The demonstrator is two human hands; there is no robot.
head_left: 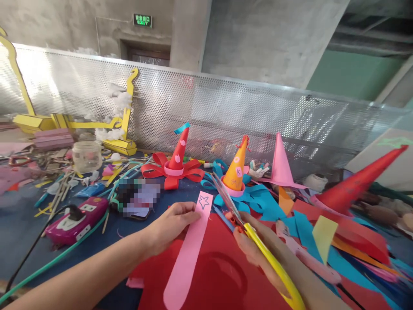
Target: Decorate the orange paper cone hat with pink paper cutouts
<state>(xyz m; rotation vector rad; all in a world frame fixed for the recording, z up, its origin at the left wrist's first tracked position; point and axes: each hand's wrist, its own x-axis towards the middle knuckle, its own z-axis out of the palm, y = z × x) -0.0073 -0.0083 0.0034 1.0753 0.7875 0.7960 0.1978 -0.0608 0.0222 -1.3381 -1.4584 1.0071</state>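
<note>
A long pink paper strip [189, 254] with a rounded lower end is pinched near its upper end by my left hand [176, 221]. A blue outlined star [204, 202] is drawn at the strip's top. My right hand [250, 245] grips yellow-handled scissors [267, 258], their metal blades pointing up and away, apart from the strip. A slim blue stick, perhaps a pen [223, 218], also shows at the right hand's fingers; its hold is partly hidden. Beneath both hands lie red sheets [222, 275].
Paper cone hats stand behind: one red [178, 150], one orange [238, 170], one pink [281, 161]; another red cone [361, 183] leans right. A purple power strip [79, 220], a clear jar [87, 156] and a phone [142, 200] lie left. A pink glue gun [309, 258] rests among right-side scraps.
</note>
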